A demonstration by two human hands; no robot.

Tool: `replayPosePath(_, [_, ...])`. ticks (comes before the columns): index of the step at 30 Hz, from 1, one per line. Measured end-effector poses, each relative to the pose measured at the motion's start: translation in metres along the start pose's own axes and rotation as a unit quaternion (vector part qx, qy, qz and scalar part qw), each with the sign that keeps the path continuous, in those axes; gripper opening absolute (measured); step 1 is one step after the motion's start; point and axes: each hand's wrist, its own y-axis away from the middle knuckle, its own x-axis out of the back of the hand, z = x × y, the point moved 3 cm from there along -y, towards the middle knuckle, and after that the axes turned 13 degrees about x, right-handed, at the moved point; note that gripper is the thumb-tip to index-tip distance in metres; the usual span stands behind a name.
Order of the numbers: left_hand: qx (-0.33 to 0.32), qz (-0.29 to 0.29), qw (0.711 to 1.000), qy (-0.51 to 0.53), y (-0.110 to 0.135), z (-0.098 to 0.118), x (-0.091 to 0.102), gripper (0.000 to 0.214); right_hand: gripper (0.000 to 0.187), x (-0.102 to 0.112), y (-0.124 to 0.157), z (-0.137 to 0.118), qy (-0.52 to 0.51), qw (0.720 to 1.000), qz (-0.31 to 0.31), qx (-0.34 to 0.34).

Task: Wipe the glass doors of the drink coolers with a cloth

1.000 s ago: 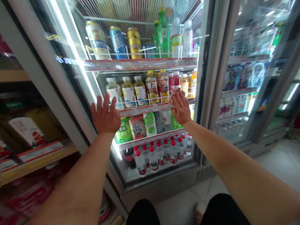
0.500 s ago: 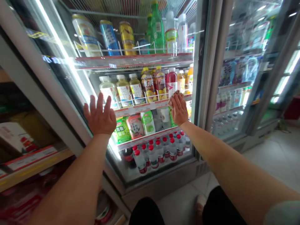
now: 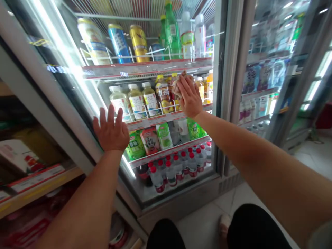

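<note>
My right hand (image 3: 191,98) presses a crumpled brownish cloth (image 3: 177,89) against the glass door (image 3: 178,188) of a lit drinks fridge. Most of the cloth is hidden beneath the palm and fingers. My left hand (image 3: 111,130) rests with spread fingers at the door's left side, holding nothing. Behind the glass, between the two hands, stand pale green tea bottles (image 3: 136,100) and a brown iced tea bottle (image 3: 164,95) with a yellow cap.
Cans (image 3: 118,43) and a green bottle (image 3: 171,33) fill the upper shelf; red-capped water bottles (image 3: 169,173) stand at the bottom. A second fridge (image 3: 261,86) adjoins on the right. To the left is a shelf (image 3: 38,183) of packaged goods. My knees (image 3: 166,235) are low in view.
My right hand has slid the cloth up and to the left across the glass, uncovering green packs on the lower shelf. The left hand has stayed almost where it was.
</note>
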Motion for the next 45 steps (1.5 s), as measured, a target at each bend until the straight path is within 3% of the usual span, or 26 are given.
replayPosePath(4, [0.018, -0.01, 1.0, 0.002, 0.001, 0.0, 0.0, 0.065, 0.069, -0.006, -0.017, -0.005, 0.021, 0.999, 0.013, -0.026])
replayPosePath(16, [-0.006, -0.002, 1.0, -0.004, 0.001, 0.0, 0.0, 0.063, 0.068, -0.017, 0.018, -0.012, 0.018, 0.998, 0.018, -0.06])
replayPosePath(23, [0.002, 0.0, 1.0, -0.021, 0.0, 0.001, 0.0, 0.062, 0.067, -0.013, 0.065, -0.007, 0.002, 1.0, -0.027, -0.008])
replayPosePath(33, [0.017, -0.01, 1.0, -0.014, 0.001, 0.005, 0.0, 0.062, 0.065, -0.014, 0.102, 0.002, -0.034, 0.996, -0.077, -0.001])
replayPosePath(45, [0.048, -0.044, 0.998, 0.015, 0.002, 0.009, 0.004, 0.059, 0.058, -0.001, 0.112, 0.021, -0.078, 0.983, -0.137, 0.092])
